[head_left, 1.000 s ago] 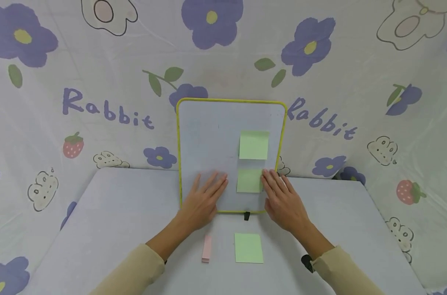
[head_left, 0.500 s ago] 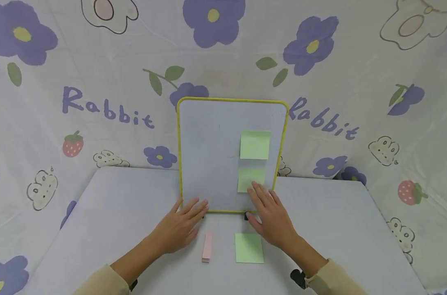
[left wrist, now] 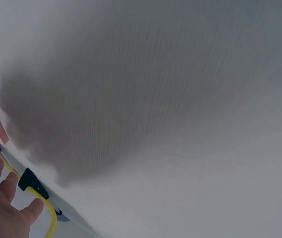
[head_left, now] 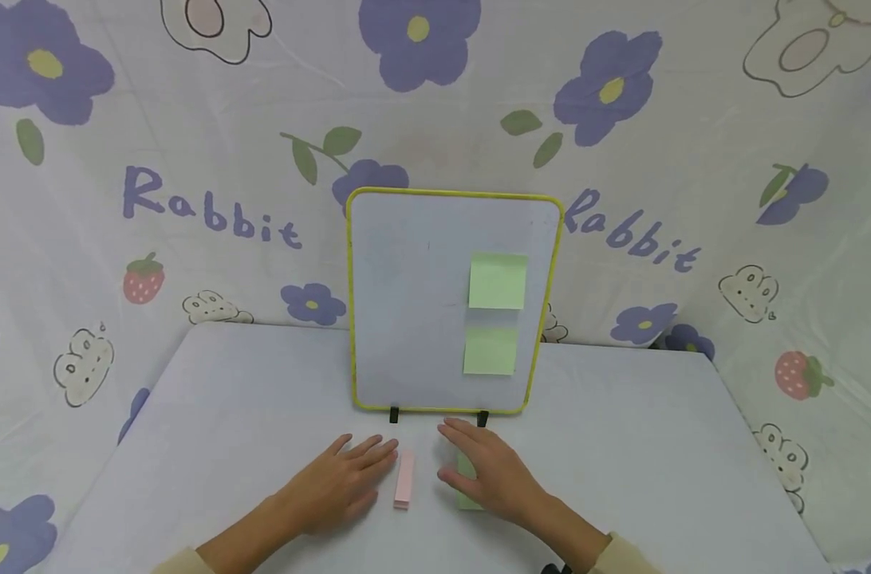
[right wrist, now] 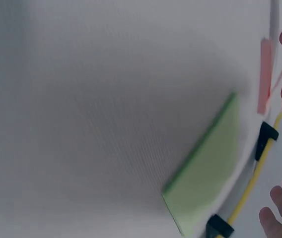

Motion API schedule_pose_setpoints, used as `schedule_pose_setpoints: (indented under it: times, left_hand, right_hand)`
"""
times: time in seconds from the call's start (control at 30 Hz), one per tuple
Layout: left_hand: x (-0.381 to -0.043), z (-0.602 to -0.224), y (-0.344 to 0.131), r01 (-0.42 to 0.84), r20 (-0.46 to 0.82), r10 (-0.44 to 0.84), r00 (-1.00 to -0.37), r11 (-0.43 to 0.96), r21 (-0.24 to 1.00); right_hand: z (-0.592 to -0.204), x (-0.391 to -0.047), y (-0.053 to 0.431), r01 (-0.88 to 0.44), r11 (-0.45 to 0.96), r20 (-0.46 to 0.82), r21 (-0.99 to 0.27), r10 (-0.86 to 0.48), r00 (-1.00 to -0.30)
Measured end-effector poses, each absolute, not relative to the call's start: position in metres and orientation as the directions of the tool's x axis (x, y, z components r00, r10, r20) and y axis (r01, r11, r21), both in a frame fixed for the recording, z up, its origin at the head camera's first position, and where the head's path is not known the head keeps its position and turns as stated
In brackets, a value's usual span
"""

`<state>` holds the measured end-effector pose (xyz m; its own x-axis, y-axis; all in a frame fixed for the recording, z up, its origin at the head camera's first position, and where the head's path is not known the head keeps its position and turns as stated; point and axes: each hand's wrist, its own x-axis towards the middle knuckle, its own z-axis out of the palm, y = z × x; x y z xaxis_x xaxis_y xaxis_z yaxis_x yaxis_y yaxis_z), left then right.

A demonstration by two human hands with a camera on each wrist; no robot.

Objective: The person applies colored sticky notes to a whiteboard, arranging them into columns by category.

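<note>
My left hand (head_left: 331,486) hovers over the white table in the head view, fingers spread, just left of a narrow pink sticky-note pad (head_left: 403,480). Fingers extended and holding nothing, my right hand (head_left: 498,474) is over a square green sticky-note pad (head_left: 468,502), covering most of it. More of this green pad (right wrist: 210,163) shows in the right wrist view, lying flat. Behind both hands stands a whiteboard (head_left: 407,319) with a yellow rim. Two green sticky notes are stuck on its right side, an upper note (head_left: 498,281) and a lower note (head_left: 490,351).
Small black feet (head_left: 394,414) support the whiteboard at its lower edge. The white table (head_left: 249,399) reaches back to a fabric backdrop (head_left: 227,119) printed with flowers, rabbits and strawberries.
Both hands have left the whiteboard and come down toward me over the table. The right hand now covers the green pad, and the lower green note is fully uncovered.
</note>
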<state>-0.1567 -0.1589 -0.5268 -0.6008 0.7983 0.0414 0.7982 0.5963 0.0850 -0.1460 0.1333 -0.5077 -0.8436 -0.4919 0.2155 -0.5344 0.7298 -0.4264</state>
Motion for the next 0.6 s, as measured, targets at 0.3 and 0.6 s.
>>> schedule_pose_setpoints:
  times: [0.3,0.6]
  left_hand:
    - [-0.145,-0.534,-0.163,0.817,0.007,0.818,-0.575,0.574,0.054]
    - [-0.142,-0.537,-0.163,0.83,0.021,0.831,-0.556,0.553,0.069]
  right_hand:
    - [-0.527,-0.134,0.115,-0.523,0.711,0.156,-0.47,-0.516,-0.842]
    - [-0.534,-0.131,0.102,-0.643,0.654,0.324,-0.399,-0.556,-0.766]
